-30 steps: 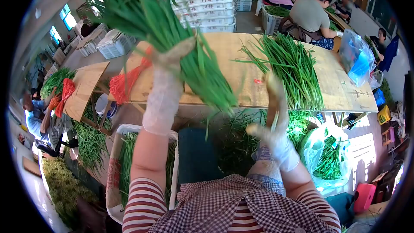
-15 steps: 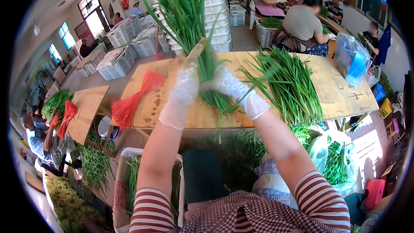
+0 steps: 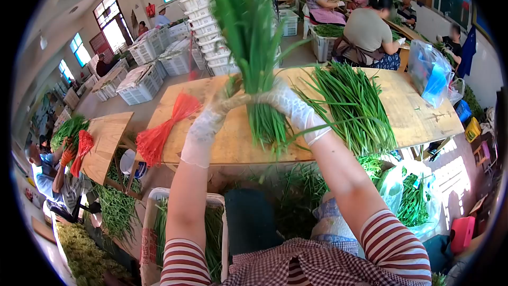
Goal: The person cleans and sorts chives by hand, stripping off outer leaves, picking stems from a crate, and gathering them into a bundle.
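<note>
Above the wooden table [image 3: 211, 143] stands an upright bunch of garlic chives [image 3: 259, 74], its long leaves blurred at the top. From the left, my left hand [image 3: 226, 100], in a thin whitish glove, presses its closed fingers against the middle of the bunch. My right hand [image 3: 278, 98], gloved alike, is wrapped round the same spot from the right. The lower ends hang below both hands, over the tabletop. Right of my right hand lies a loose pile of garlic chives [image 3: 357, 108]. A bundle of red ties [image 3: 166, 130] lies to the left of my left hand.
Stacked white crates [image 3: 209, 32] rise behind the table. Clear plastic bags [image 3: 429, 71] sit at its right end. Below are a white crate of greens [image 3: 214, 201] and a bag of greens [image 3: 415, 198]. Several people work nearby, one [image 3: 370, 34] seated beyond the table.
The bunch has gone from leaning left to nearly upright and has moved slightly right. My left hand has moved lower and my right hand is now tighter round the stems.
</note>
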A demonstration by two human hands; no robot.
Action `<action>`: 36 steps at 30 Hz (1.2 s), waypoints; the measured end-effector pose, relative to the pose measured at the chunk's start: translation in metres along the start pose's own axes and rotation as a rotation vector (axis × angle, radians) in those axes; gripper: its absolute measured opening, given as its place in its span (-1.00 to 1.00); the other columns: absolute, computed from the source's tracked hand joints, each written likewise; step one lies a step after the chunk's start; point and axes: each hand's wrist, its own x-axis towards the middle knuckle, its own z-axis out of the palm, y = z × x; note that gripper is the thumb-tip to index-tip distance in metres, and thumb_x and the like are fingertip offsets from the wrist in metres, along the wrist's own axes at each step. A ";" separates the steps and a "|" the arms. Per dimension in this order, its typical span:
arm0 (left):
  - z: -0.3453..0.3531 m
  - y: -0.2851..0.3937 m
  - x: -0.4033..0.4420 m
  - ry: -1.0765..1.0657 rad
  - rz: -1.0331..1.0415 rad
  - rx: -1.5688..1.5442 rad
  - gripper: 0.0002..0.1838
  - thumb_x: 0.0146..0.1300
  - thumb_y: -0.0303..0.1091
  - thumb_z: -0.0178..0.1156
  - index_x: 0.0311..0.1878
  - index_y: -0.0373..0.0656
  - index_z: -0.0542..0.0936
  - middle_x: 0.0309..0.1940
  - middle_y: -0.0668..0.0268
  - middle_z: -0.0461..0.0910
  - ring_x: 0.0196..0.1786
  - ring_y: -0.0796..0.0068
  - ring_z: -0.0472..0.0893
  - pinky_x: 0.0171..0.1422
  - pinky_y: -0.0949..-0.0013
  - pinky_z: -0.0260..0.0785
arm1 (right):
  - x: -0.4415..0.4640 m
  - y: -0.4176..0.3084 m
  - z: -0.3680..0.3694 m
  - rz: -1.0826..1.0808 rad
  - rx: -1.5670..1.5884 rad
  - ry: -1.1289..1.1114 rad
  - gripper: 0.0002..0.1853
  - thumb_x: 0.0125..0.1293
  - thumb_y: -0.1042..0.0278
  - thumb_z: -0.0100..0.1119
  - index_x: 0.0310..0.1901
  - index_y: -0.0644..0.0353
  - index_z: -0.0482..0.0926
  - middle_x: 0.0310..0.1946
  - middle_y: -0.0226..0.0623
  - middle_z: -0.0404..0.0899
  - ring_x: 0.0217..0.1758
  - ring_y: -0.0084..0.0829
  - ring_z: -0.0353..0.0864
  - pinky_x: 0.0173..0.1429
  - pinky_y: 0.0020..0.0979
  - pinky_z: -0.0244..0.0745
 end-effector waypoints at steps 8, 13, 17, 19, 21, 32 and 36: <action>0.047 0.051 0.040 0.497 -0.019 -0.141 -0.45 -0.05 -0.58 0.39 0.08 -0.31 0.47 -0.18 0.17 0.62 -0.21 0.36 0.65 -0.08 0.33 0.58 | -0.021 -0.021 0.002 0.030 -0.146 -0.018 -0.09 -0.07 0.24 0.52 0.32 0.23 0.23 0.02 -0.10 0.59 0.08 -0.30 0.58 0.19 -0.31 0.44; 0.051 0.042 0.041 0.365 -0.013 -0.080 -0.34 -0.09 -0.56 0.43 0.17 -0.26 0.42 -0.08 0.21 0.59 -0.13 0.37 0.64 -0.02 0.35 0.55 | -0.011 0.012 0.026 0.090 -0.177 0.305 -0.16 -0.08 0.17 0.50 0.25 0.22 0.32 -0.01 -0.19 0.62 0.03 -0.32 0.62 0.13 -0.38 0.49; 0.016 0.026 0.025 0.042 0.101 0.124 0.12 -0.29 -0.37 0.61 0.34 -0.30 0.10 0.00 0.23 0.54 0.02 0.31 0.56 0.20 0.33 0.40 | -0.012 0.004 0.026 0.094 -0.151 0.264 -0.37 -0.06 0.19 0.45 0.09 0.20 0.50 -0.16 -0.16 0.68 -0.05 -0.25 0.67 0.03 -0.35 0.53; 0.024 0.030 0.031 0.175 0.126 0.172 0.04 -0.26 -0.40 0.59 0.29 -0.27 0.15 0.01 0.22 0.54 0.03 0.33 0.55 0.18 0.32 0.42 | -0.013 -0.001 0.029 0.082 -0.308 0.248 -0.36 -0.08 0.17 0.46 0.08 0.21 0.51 -0.16 -0.10 0.67 -0.04 -0.18 0.66 0.05 -0.31 0.52; 0.036 0.039 0.044 0.453 0.075 0.122 -0.33 -0.17 -0.50 0.52 0.10 -0.24 0.47 0.00 0.22 0.56 0.02 0.38 0.57 0.14 0.31 0.45 | -0.018 -0.014 0.025 0.178 -0.427 0.204 -0.27 -0.10 0.08 0.46 0.13 0.25 0.45 -0.11 0.00 0.64 0.01 -0.07 0.62 0.12 -0.25 0.48; 0.025 0.073 0.007 0.747 -0.019 0.006 -0.70 0.13 -0.43 0.27 -0.05 -0.23 0.54 -0.24 0.30 0.60 -0.20 0.41 0.59 -0.01 0.46 0.42 | -0.214 -0.027 0.012 0.208 -0.087 0.285 -0.26 0.18 0.14 0.32 0.33 0.28 0.27 0.19 -0.06 0.45 0.25 -0.23 0.44 0.30 -0.27 0.35; 0.071 0.118 -0.083 0.637 0.161 -0.430 -0.58 0.14 -0.45 0.26 0.08 -0.29 0.46 -0.32 0.26 0.57 -0.19 0.40 0.60 0.01 0.32 0.46 | -0.257 0.031 0.019 0.388 0.368 0.266 -0.31 0.27 0.18 0.25 0.37 0.23 0.23 0.24 -0.22 0.39 0.26 -0.38 0.39 0.30 -0.33 0.33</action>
